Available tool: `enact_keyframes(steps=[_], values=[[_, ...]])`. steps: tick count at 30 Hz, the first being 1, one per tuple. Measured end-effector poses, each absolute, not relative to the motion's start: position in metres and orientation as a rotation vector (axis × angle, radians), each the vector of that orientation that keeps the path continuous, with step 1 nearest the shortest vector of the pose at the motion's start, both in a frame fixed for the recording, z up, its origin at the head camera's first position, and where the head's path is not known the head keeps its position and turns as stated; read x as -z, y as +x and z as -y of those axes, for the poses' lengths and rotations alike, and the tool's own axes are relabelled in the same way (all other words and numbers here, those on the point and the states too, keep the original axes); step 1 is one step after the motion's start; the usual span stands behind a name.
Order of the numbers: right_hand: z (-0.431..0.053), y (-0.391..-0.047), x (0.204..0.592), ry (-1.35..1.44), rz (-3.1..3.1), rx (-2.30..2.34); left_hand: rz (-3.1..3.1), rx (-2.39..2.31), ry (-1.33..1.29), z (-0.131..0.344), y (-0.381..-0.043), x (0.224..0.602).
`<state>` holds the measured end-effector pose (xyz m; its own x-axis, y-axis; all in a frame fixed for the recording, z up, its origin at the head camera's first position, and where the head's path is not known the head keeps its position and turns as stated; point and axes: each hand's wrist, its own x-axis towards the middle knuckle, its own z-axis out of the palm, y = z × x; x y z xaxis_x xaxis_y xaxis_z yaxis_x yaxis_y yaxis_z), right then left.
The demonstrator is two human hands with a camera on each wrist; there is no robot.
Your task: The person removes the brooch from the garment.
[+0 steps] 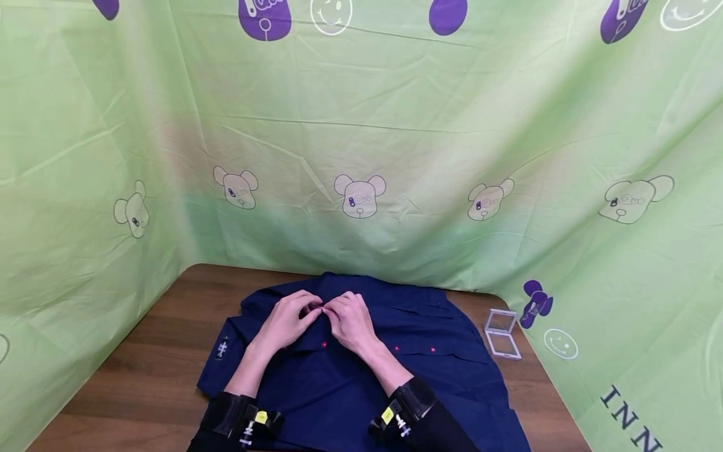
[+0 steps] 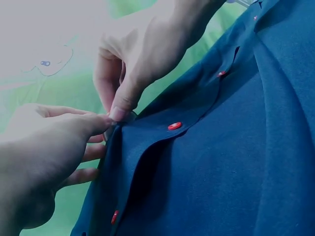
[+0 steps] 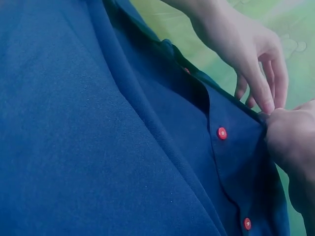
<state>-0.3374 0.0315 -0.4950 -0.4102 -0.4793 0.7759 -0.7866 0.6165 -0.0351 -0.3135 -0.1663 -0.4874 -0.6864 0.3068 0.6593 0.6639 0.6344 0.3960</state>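
Note:
A navy blue shirt [image 1: 339, 383] with red buttons lies spread on the table. My left hand [image 1: 287, 321] and right hand [image 1: 350, 321] meet at its upper middle, fingertips nearly touching. In the left wrist view, the left hand [image 2: 49, 152] pinches the shirt's front edge from one side while the right hand [image 2: 147, 49] pinches it from above. A red button [image 2: 174, 126] shows on the strip of cloth beside the fingers. From the right wrist view, another red button [image 3: 247, 223] sits further along. What lies between the fingertips is mostly hidden.
On the table's right side stands an opened, clear square case [image 1: 502, 334]. Brown wooden tabletop [image 1: 152, 351] shows to the left of the shirt. A green printed cloth [image 1: 361, 138] hangs behind and along both sides.

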Motion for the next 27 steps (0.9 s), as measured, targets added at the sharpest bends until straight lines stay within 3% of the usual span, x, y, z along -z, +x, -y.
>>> enact_keyframes(steps=[27], values=[[-0.0297, -0.3355, 0.5020, 0.915, 2.076, -0.799, 2.331, 1.066, -0.715, 0.1685, -0.3177, 0.4964]])
